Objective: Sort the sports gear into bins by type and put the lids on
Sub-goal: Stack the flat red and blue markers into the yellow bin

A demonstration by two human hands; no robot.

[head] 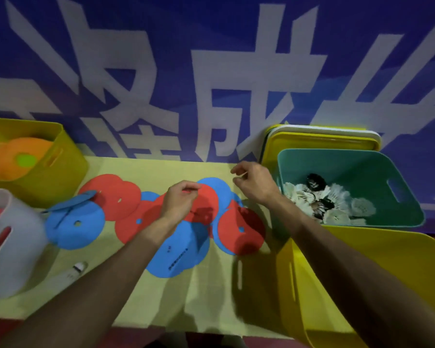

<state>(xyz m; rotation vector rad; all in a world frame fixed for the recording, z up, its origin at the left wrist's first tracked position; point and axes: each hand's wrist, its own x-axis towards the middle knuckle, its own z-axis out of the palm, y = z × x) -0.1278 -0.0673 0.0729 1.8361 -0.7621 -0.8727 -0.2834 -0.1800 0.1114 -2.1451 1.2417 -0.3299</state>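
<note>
The left hand [180, 203] is curled over the overlapping pile in the middle of the desk [211, 297], and the edge of a red disc [209, 197] appears to be pinched between thumb and fingertips. The right hand [255, 183] is held just beside it, near the teal bin [362, 167], with fingers curled around what may be a thin pale sliver, though whether anything is gripped cannot be told. Because the red disc is overlapped by blue discs [176, 257] and other red ones, neighbours could be dragged along or flicked off the desk if it is lifted quickly, and two thin discs stuck together could be taken for one. Types could be mixed if it is dropped into the far yellow bin [68, 156], where orange discs [15, 151] lie. The loose shuttlecock [73, 271] near the white bin [18, 259] could be overlooked, lying well apart from the shuttlecocks [337, 197] in the teal bin. The lids [322, 140], stacked behind that bin, could be knocked by the right forearm.
</note>
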